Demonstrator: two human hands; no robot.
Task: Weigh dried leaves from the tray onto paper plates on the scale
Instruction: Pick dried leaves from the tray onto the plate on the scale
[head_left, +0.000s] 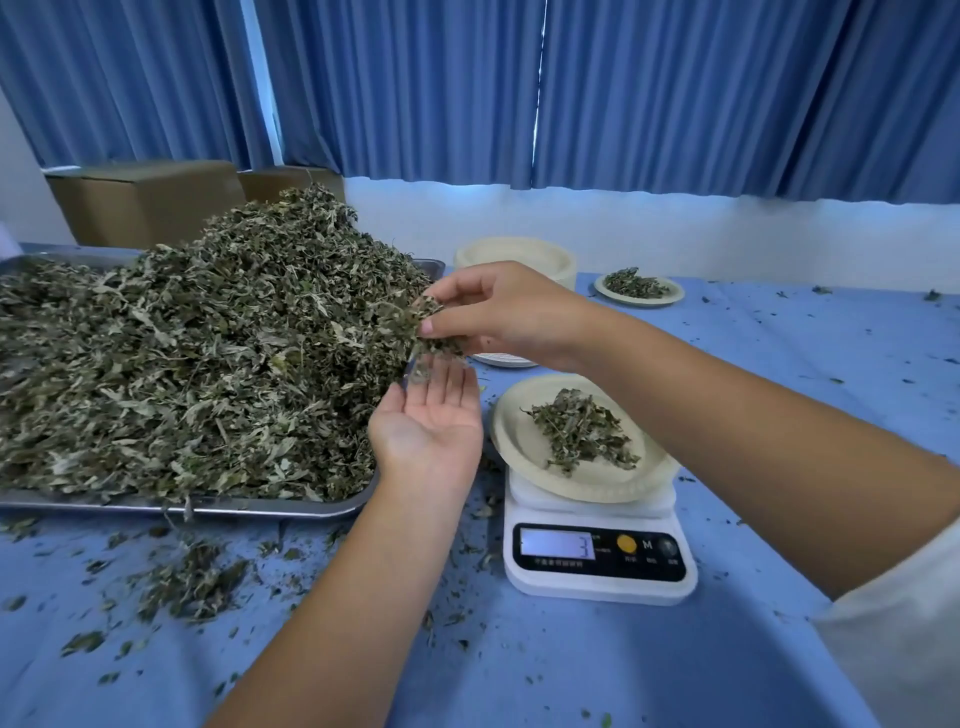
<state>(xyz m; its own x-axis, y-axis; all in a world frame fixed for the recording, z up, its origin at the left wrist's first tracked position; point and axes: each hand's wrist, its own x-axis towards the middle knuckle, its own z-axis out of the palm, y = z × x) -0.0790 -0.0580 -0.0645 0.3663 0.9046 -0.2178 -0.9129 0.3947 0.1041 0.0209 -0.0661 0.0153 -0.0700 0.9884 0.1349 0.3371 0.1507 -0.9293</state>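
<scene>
While the right hand (498, 312) pinches a small clump of dried leaves (415, 332) between curled fingers and thumb, the left hand (428, 421) lies open just beneath it, palm up and holding nothing. Both hover at the right edge of a big heap of leaves (208, 338) piled on a metal tray (260, 512). Just right of the left hand, a paper plate (511, 431) with a little pile of leaves (582, 431) sits on a white scale (597, 566). Farther back are a stack of plates (519, 257) and another plate (670, 297) with leaves. Leaf bits litter the blue tablecloth (571, 675); cardboard boxes (145, 202) and blue curtains (623, 93) stand behind.
</scene>
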